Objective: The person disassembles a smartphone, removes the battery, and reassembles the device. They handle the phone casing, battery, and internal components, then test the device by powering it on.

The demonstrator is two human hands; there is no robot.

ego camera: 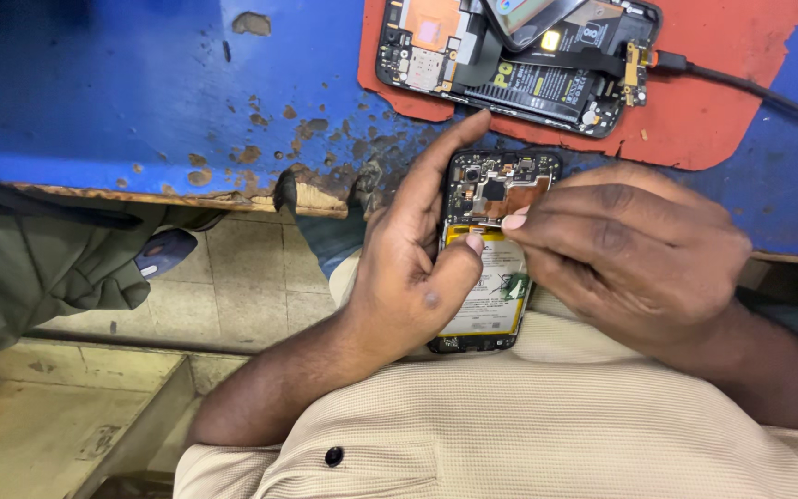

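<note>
A person seated at a worn blue workbench [94, 102] holds an opened smartphone [491, 249] just above the lap, back cover off, so that its circuit board and yellow battery [489, 310] face up toward the eyes. The left hand [408, 268] is closed around the phone's left edge, the index finger stretched along the side up to the top corner and the thumb pressed onto the upper end of the battery; this grip appears to brace the slim body against pressure coming from the other side. The right hand [621, 249] comes in from the right with its fingertips [514, 221] pinched together at the seam between board and battery, resting on the phone's inner parts; whether they nip a small piece or a tool cannot be told, since nothing shows between them. Holding the device close to the body, near the beige ribbed shirt [547, 425], seems to steady fine finger work.

Farther off, on a red mat [741, 83] laid over the chipped bench, a second opened phone [510, 65] lies flat with a black cable [750, 88] plugged into its right end, parked clear of the hands. At left, beyond the bench edge, a figure in olive clothing [30, 268] sits above the tiled floor [233, 286].
</note>
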